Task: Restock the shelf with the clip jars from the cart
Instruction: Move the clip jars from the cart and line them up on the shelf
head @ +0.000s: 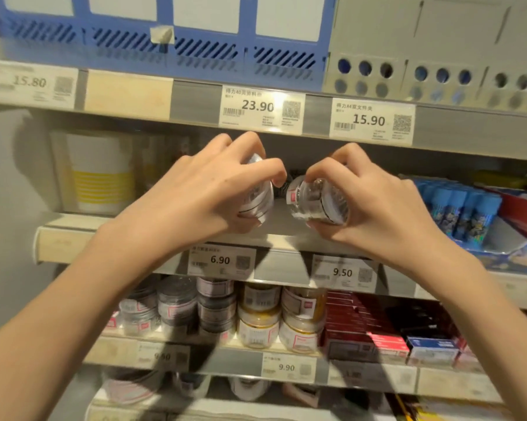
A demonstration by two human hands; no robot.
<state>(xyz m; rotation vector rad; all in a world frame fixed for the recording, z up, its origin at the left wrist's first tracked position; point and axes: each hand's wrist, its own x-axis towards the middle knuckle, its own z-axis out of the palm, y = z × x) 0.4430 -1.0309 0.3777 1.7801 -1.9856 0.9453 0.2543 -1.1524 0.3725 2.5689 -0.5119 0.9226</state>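
My left hand [207, 189] grips a clear clip jar [257, 199] with a white label, tilted on its side just above the middle shelf [73, 238]. Close beside it, my right hand [374, 202] grips a second clear jar [317, 199] of silver clips with a small red label, also tilted. Both jars hang over the shelf's front part, almost touching. More dark clips or jars show faintly behind them, between my hands. The cart is out of view.
A white and yellow box [101, 171] stands at the shelf's left; a tray of blue glue sticks [459, 208] lies at the right. Rows of clip jars [256, 314] and red boxes [365, 326] fill the shelf below. Blue file racks [165, 34] sit overhead.
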